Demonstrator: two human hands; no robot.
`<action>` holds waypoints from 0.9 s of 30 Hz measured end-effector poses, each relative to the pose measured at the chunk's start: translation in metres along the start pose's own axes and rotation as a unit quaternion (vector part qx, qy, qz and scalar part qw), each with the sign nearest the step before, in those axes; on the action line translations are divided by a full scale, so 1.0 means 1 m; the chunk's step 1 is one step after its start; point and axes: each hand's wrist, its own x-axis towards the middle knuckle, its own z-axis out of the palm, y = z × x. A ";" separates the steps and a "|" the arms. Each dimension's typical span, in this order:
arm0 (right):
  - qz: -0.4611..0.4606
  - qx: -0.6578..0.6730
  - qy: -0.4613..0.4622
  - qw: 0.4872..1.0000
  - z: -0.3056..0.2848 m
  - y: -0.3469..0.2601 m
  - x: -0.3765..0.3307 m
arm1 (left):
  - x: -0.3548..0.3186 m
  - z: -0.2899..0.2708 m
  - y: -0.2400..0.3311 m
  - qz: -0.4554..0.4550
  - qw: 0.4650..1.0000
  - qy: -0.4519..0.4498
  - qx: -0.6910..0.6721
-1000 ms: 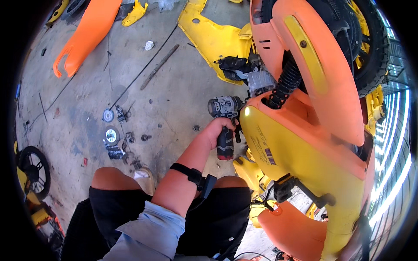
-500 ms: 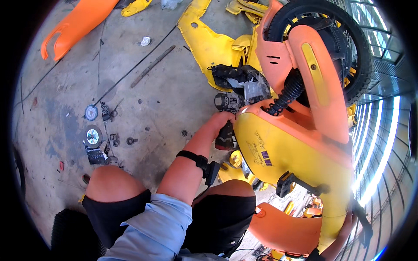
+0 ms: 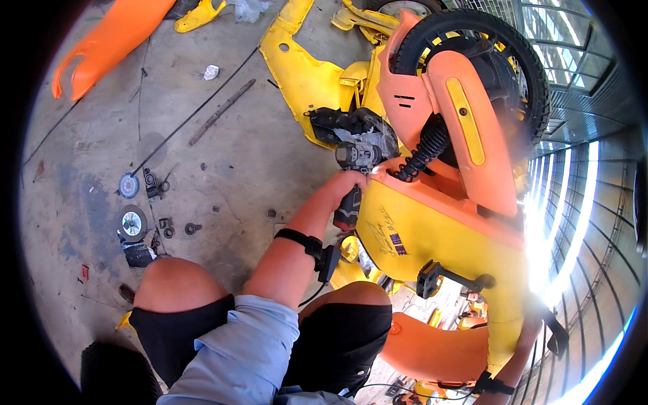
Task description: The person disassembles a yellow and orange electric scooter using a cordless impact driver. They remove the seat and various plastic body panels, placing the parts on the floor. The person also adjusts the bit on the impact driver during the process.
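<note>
**Left hand on drill at edge of yellow body; right hand mostly hidden**

Head view, only view available.

Left hand (image 3: 347,183): grip closed round the handle of a drill (image 3: 359,156), fingers wrapped, no gap seen. Drill head points right, toward the near-left end of the orange trim (image 3: 455,202) that tops a yellow body (image 3: 422,229). A small bright spot shows beside the nose. Bit and any fastener not resolved; contact cannot be confirmed.

Right hand (image 3: 532,325): forearm comes round the right side of the body's narrow near end. Fingers not distinguishable; cannot tell how far open that grip is, or whether it has hold of anything. Possibly bracing.

Body sits right of the knees, pedal (image 3: 428,279) on its near part. Beyond it: black bellows (image 3: 428,147), orange fork cover (image 3: 469,128), wheel (image 3: 496,84).

Step in hand (judgement): driving or loosening a fastener at the trim's end, or lining up for it. Direction of turn unknown.

Next move calls for (judgement): nose kept square to the fastener, steady push along the drill's axis, body held firm from the right side. Slipping off and marking the shell would be the risk.

Surroundings: black bag (image 3: 331,123) just beyond the drill; yellow panel (image 3: 307,71) farther off; on the floor (image 3: 256,185) to the left, a long rod (image 3: 223,111) and two discs (image 3: 133,223), small loose parts near them.
</note>
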 end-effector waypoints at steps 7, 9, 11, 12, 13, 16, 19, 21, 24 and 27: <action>-0.001 0.002 -0.001 1.000 -0.001 0.000 -0.002 | -0.015 0.018 0.020 -0.006 1.000 0.002 0.013; -0.015 -0.007 0.006 1.000 0.003 -0.007 -0.002 | -0.016 0.019 0.024 -0.008 1.000 -0.004 0.021; -0.018 -0.022 0.013 1.000 0.007 -0.014 -0.004 | -0.015 0.020 0.025 -0.009 1.000 -0.009 0.018; -0.013 -0.032 0.016 0.999 0.007 -0.018 -0.005 | -0.014 0.019 0.024 -0.010 1.000 -0.012 0.010; -0.009 -0.042 0.019 0.999 0.007 -0.020 -0.005 | -0.012 0.018 0.023 -0.011 1.000 -0.015 0.002; -0.014 -0.040 -0.011 0.999 0.005 -0.012 0.003 | -0.007 0.012 0.025 0.002 1.000 -0.026 -0.009; -0.002 -0.033 -0.008 0.999 0.003 -0.010 0.000 | -0.011 0.017 0.027 0.006 0.999 -0.032 -0.020; 0.002 -0.029 -0.008 1.000 0.002 -0.008 0.001 | -0.015 0.021 0.029 0.003 0.999 -0.030 -0.016; -0.002 -0.044 0.007 0.999 0.004 -0.009 0.002 | -0.017 0.022 0.029 0.009 0.999 -0.038 0.001; 0.021 -0.009 -0.008 1.000 -0.008 0.018 0.008 | -0.017 0.025 0.025 0.015 0.998 -0.062 0.002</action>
